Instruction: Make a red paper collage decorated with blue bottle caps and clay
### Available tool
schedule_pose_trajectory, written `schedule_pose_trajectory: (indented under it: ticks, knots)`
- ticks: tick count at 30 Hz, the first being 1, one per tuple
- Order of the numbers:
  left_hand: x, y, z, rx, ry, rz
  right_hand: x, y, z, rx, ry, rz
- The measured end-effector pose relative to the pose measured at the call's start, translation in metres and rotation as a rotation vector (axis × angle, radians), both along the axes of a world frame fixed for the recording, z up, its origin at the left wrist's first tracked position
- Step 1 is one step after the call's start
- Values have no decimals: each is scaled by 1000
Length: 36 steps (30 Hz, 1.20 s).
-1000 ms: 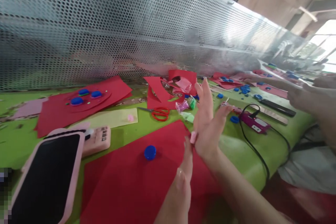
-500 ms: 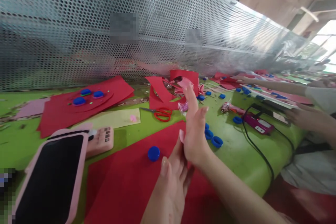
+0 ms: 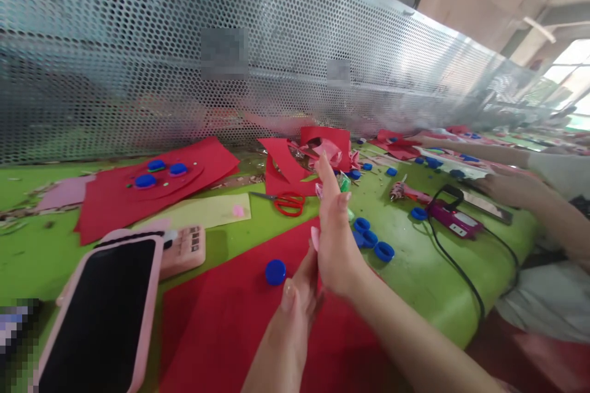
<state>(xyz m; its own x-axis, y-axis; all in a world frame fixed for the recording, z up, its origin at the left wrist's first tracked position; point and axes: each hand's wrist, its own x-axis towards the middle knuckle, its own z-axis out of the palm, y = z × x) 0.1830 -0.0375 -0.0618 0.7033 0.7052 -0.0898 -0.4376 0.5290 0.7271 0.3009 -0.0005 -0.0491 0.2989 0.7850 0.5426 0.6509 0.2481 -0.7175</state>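
Note:
My left hand [image 3: 295,301] and my right hand [image 3: 338,233] meet palm to palm, fingers stretched out straight, the right one reaching higher. A small pink sliver [image 3: 314,238] shows at the left fingertips; I cannot tell whether it is a nail or a piece of something pressed between the palms. Below them lies a red sheet [image 3: 221,325] with a blue bottle cap [image 3: 275,272] on it, left of my hands. Several blue rings [image 3: 384,251] lie just right of my right hand. Red-handled scissors [image 3: 289,204] rest beyond the sheet.
A phone in a pink case [image 3: 99,313] leans against a pink box [image 3: 187,250] at left. Blue caps [image 3: 145,181] sit on red paper behind. A yellow strip [image 3: 203,212] carries a pink lump. At right are a magenta socket block [image 3: 454,220], its black cable and a co-worker's arms [image 3: 530,196].
My right hand has shifted a little to the left against my left hand, the palms still together. A green shiny wrapper now shows behind it. The co-worker's nearer hand has moved left.

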Motion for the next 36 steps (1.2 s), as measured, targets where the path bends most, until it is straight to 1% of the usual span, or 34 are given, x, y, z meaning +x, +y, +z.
schedule_pose_trajectory:
  ticks: [3, 5, 7, 10, 13, 16, 20, 22, 24, 27, 28, 32, 36]
  knots:
    - [-1, -2, 1, 26, -4, -1, 1, -4, 1, -42, 64, 9]
    - [-2, -6, 2, 11, -11, -23, 1, -9, 1, -77, 114, 49]
    - [-3, -10, 2, -21, -15, -46, 2, -13, 0, -75, 127, 83]
    - [-2, -15, 3, -45, -34, -74, 4, -17, -6, -17, 155, 34]
    - [0, -18, 3, -36, -64, -82, 6, -20, -14, -25, 176, 21]
    - [0, -21, 1, -64, -50, -42, 7, -23, -18, -46, 143, 34]
    - [1, -21, -4, -150, 77, 104, 10, -22, -19, 1, 87, -8]
    - [1, -19, -2, -179, 106, 190, 8, -22, -19, 18, 31, 23]
    - [1, -15, 2, -162, 99, 236, 3, -24, -18, -3, -3, 62]
    - [-3, -12, 7, -69, 91, 240, -9, -25, -12, -43, -33, 101]
    - [-5, -11, 8, -62, 83, 249, -14, -25, -10, -39, -49, 108]
    - [-13, -12, 11, -178, 22, 269, -30, -23, 0, -2, -100, 151]
    - [-17, -12, 13, -165, -26, 225, -33, -16, 6, 29, -119, 161]
